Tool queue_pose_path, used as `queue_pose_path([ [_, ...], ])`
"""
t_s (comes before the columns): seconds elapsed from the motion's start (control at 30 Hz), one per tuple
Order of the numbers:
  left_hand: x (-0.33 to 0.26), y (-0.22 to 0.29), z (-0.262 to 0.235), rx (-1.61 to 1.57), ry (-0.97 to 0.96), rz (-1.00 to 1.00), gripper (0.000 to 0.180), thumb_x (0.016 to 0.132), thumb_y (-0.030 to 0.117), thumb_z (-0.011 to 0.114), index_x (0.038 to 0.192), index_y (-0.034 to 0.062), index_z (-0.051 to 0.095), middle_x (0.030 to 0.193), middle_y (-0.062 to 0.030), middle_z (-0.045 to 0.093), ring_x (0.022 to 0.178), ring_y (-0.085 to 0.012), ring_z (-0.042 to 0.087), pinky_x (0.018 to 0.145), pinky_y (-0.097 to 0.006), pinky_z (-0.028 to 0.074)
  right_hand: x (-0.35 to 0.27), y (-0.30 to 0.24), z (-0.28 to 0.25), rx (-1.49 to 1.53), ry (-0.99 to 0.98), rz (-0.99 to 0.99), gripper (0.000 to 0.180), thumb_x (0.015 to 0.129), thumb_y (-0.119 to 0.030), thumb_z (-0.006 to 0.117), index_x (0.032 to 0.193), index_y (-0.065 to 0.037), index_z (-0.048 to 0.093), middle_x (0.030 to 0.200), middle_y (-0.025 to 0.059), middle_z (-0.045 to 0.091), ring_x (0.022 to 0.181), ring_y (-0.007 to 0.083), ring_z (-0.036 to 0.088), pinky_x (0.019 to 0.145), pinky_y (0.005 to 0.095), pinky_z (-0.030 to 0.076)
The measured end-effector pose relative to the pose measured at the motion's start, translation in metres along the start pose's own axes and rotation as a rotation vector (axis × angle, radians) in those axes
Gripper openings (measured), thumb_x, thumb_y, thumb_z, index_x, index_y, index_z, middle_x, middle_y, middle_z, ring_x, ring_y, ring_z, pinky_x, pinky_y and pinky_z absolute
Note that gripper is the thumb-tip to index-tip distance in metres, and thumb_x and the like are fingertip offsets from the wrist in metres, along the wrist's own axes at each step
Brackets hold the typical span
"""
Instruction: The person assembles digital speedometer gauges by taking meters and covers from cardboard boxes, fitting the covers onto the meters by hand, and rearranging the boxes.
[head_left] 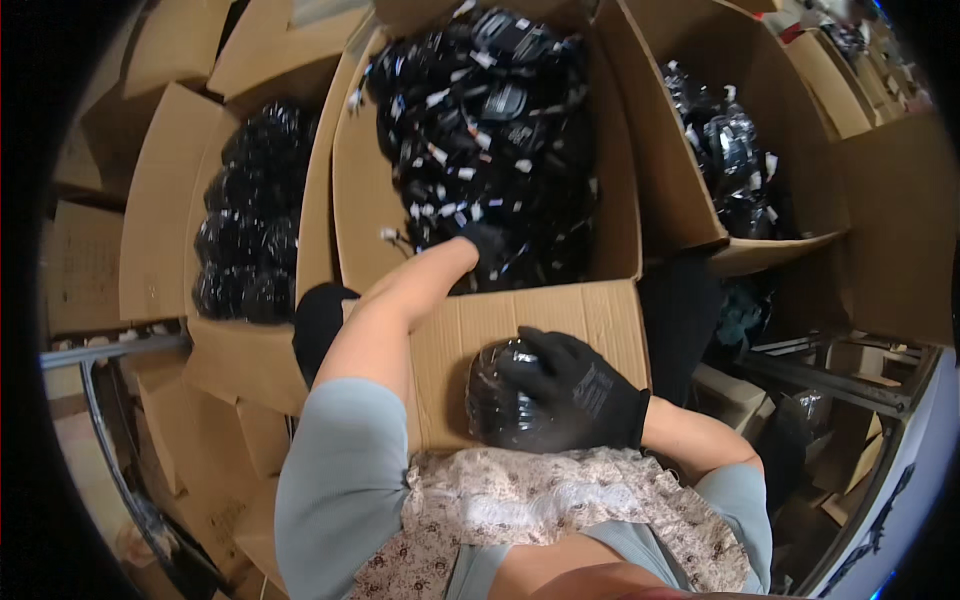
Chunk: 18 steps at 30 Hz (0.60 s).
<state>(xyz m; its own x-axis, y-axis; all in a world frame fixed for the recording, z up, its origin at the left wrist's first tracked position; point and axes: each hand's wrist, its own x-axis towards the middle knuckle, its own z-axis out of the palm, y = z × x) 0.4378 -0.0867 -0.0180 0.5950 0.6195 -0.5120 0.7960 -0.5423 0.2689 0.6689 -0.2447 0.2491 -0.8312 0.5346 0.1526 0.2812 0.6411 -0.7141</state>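
Note:
A bundle of dark pieces in clear shiny plastic wrap (486,405) lies on the cardboard flap (460,325) in front of me. My right hand (585,390), in a black glove, is closed over its top and right side. My left hand (487,242), also in a black glove, reaches into the near end of the open middle carton (617,215). Its fingers are lost among black cabled parts (505,100) with white connectors, so I cannot see whether it grips any of them.
At the left, a carton (165,210) holds stacked black plastic-wrapped bundles (250,220). Another open carton (650,150) at the right contains more wrapped dark parts (735,150). Metal frames (110,350) run along the left, with others (840,385) at the right. Flattened cardboard lies lower left.

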Motion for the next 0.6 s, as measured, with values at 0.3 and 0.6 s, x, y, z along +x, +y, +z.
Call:
queue_pose_path([
  [0.3,-0.044,0.009,-0.062,0.155,-0.049,0.032,0.027,0.082,0.021,0.057,0.102,0.0081,0.069,0.104,-0.0197,0.068,0.103,-0.0344,0.063,0.09,-0.044,0.048,-0.017,-0.003,-0.012,0.137,0.068,0.094,0.105,0.057,-0.034,0.091,0.141,-0.006,0.035,0.136,0.0283,0.036,0.125,0.0446,0.041,0.104,0.0476,0.039],
  [0.6,-0.054,-0.011,-0.046,0.001,0.009,-0.131,0.049,0.087,0.049,0.053,0.105,0.0051,0.067,0.112,-0.0205,0.064,0.104,-0.0375,0.062,0.089,-0.045,0.048,-0.036,0.015,-0.042,0.764,0.53,0.317,0.117,0.058,-0.047,0.087,0.146,-0.001,0.026,0.143,0.0155,0.04,0.132,0.0259,0.039,0.11,0.0382,0.031],
])
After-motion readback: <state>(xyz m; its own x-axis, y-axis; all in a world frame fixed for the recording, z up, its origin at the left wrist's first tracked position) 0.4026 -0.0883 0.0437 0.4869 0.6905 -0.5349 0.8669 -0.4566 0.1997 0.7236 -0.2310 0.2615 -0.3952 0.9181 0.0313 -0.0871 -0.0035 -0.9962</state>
